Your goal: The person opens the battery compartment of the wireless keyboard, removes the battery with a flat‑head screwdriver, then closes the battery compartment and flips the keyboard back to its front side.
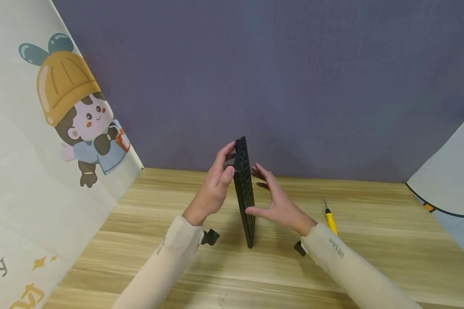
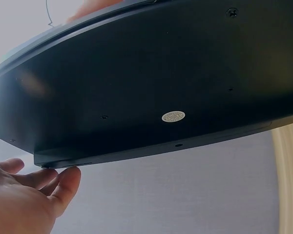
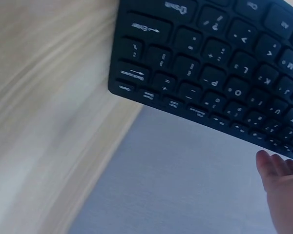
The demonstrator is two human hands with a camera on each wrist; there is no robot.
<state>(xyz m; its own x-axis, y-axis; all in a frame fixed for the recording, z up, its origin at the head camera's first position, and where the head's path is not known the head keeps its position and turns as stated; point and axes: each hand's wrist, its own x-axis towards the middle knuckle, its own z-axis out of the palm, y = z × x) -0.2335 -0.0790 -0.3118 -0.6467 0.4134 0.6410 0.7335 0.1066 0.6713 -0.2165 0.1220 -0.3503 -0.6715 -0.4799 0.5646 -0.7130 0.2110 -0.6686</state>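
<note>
At frame centre, the left hand point(image 1: 213, 187) curls round the back edge of a black keyboard point(image 1: 244, 189) standing on end on the table point(image 1: 371, 240). The right hand point(image 1: 275, 201) steadies its key side, fingers straight. It looks light, stiff and smooth-backed; hold the edges.

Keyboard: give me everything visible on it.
The keyboard is black, thin, plastic-looking, standing on one short end on the wooden table, edge-on to the head camera. Keys with white legends face the right hand; the smooth back, with small screws and a round sticker, faces the left hand. The left hand grips its upper edge; the right hand's thumb touches the key side, fingers spread.
</note>
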